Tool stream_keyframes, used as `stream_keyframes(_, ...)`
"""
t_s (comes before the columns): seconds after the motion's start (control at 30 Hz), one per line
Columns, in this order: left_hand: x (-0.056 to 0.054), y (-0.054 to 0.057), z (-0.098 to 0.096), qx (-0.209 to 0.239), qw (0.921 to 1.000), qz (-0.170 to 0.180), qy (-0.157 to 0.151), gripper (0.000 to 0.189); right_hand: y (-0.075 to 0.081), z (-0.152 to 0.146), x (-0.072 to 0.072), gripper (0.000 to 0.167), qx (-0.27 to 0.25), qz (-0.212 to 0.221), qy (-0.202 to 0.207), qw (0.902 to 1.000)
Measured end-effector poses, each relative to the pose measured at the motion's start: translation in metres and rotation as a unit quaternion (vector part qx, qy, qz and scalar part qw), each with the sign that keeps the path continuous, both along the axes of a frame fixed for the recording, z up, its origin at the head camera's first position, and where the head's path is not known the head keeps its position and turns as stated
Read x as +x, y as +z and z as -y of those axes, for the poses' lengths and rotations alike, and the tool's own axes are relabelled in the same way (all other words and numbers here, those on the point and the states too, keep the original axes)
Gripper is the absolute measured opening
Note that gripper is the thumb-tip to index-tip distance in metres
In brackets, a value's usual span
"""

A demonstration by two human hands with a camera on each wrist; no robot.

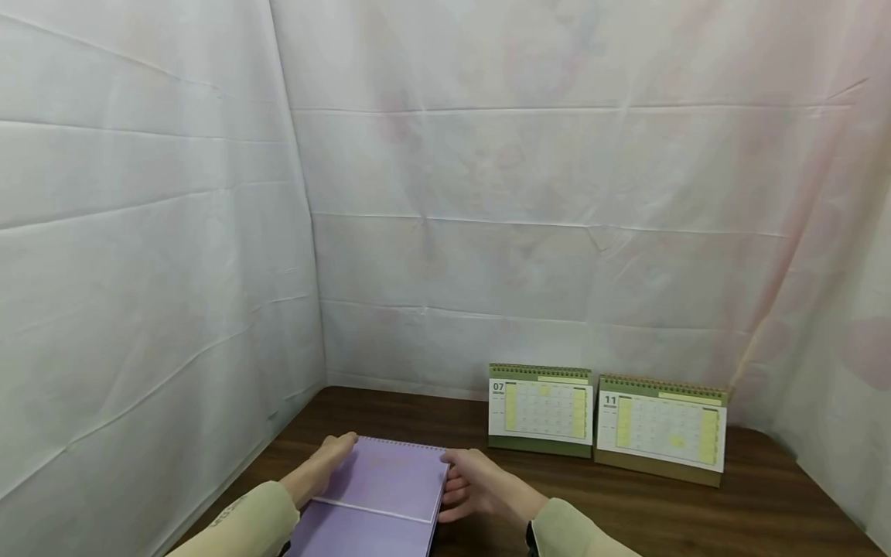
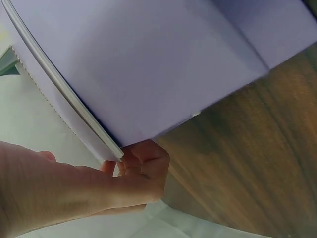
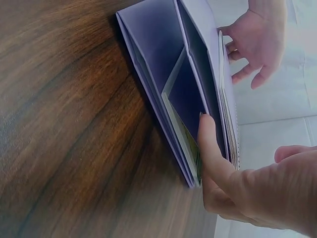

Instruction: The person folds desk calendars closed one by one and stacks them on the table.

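A purple spiral-bound desk calendar (image 1: 390, 476) lies folded at the near left of the table, faint lettering on its cover and a pale line across it. My left hand (image 1: 326, 463) grips its far left corner; in the left wrist view, the fingers (image 2: 148, 166) bend around that corner. On the far right corner, my right hand (image 1: 483, 487) holds the edge, with the thumb on top and the other fingers curled at the side. The right wrist view shows parted purple layers (image 3: 153, 39) with pages and a greenish printed piece between them. One right finger (image 3: 210, 141) lies against these layers.
Two green desk calendars stand upright at the back right, one showing 07 (image 1: 541, 410) and the other 11 (image 1: 660, 429). The dark wooden table (image 1: 550, 483) is bordered by white cloth (image 1: 445, 271) at the back and sides.
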State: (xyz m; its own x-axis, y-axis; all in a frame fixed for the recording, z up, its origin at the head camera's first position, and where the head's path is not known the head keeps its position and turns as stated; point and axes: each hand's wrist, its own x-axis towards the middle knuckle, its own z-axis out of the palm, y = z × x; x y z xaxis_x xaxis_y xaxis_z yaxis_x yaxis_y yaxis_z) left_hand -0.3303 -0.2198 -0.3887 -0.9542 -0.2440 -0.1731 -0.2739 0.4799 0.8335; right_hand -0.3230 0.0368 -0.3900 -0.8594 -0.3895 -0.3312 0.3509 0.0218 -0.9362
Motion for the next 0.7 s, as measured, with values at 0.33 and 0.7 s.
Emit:
stream_keyframes(0.33, 0.003, -0.005, 0.004, -0.039, 0.9990, 0.007, 0.018, 0.075, -0.008, 0.005, -0.004, 0.054, -0.005, -0.007, 0.006, 0.9999)
stream_keyframes(0.7, 0.004, -0.011, 0.002, -0.063, 0.9973, 0.010, 0.035, 0.072, -0.015, 0.009, -0.005, 0.051, 0.009, -0.015, 0.004, 0.9998)
